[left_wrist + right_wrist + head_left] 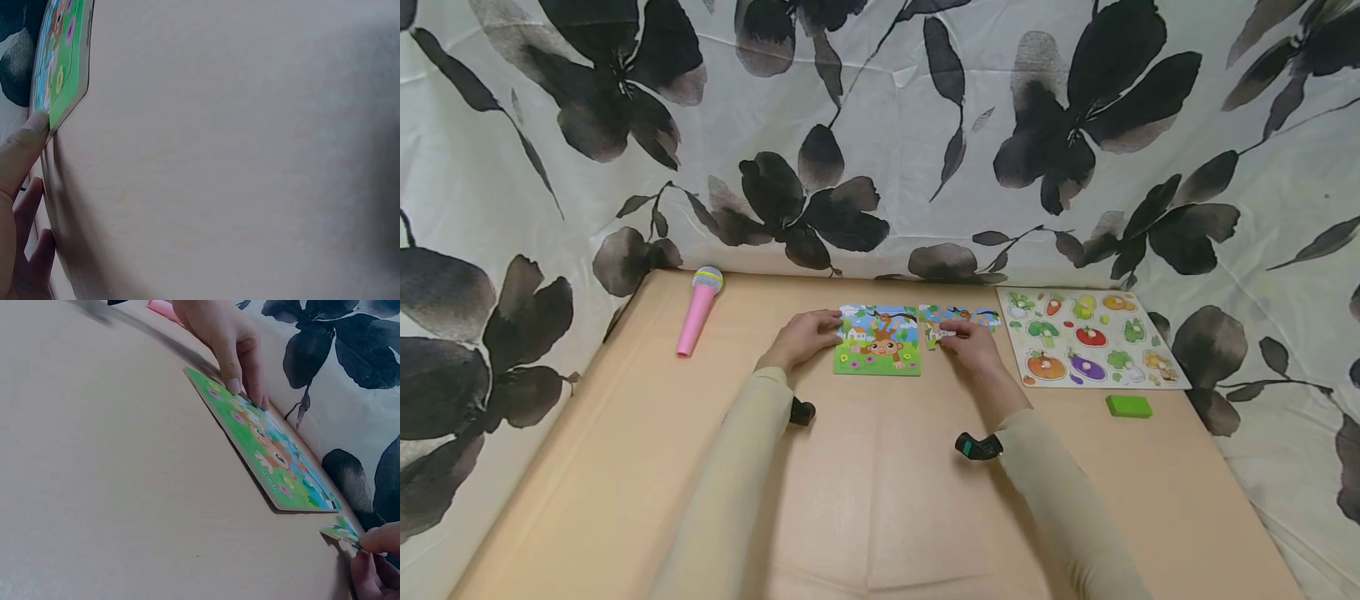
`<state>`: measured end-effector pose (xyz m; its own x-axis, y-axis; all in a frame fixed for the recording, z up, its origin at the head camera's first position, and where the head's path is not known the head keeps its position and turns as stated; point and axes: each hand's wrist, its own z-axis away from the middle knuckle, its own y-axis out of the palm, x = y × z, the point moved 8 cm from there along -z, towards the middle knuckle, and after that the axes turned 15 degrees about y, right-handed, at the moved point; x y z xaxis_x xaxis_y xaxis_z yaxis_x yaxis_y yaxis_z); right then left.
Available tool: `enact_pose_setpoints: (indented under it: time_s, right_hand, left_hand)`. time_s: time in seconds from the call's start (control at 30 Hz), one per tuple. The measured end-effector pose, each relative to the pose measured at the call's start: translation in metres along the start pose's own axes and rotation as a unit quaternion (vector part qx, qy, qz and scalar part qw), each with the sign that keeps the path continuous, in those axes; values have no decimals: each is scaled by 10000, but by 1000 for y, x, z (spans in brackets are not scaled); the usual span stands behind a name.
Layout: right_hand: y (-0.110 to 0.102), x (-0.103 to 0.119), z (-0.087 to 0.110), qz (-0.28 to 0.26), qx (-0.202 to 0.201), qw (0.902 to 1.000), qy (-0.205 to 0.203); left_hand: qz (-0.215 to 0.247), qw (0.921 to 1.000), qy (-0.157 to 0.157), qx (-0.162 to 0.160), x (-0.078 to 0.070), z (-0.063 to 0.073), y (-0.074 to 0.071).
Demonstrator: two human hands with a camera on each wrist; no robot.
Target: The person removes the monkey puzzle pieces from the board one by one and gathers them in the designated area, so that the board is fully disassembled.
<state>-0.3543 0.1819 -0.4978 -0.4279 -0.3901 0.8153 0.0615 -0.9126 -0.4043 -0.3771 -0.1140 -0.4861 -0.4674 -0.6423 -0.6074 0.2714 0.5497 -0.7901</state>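
Observation:
A square monkey picture board (877, 354) with a green lower part and blue sky lies at the far middle of the table. My left hand (806, 337) grips its left edge; in the left wrist view the thumb (30, 134) lies over the corner of the board (65, 75). Just right of the board is a section of jigsaw puzzle (987, 317) with sky, a branch and a knobbed lower edge. My right hand (973, 346) pinches this section at its lower left part, hiding some of it. The right wrist view shows the puzzle section (339, 532) tilted between thumb and fingers.
On the right lies a white sheet of vegetable pictures (1063, 333), with a green block (1128, 407) in front of it. A pink toy microphone (698, 312) lies at the far left. Behind the table hangs a flowered cloth (925, 125).

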Motion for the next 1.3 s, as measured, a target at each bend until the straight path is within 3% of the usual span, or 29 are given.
enact_pose_setpoints:
  time_s: [0.4,0.63,1.3]
  right_hand:
    - [4,3,-2,371,-508,9978,-209]
    - [6,10,-1,1129,-824,9884,-601]
    - [8,12,3,1413,-882,9817,-923]
  left_hand:
    - [52,10000,-14,-10,0,-1,0]
    - [39,10000,-32,15,0,-1,0]
    - [37,10000,-30,26,-1,1,-2]
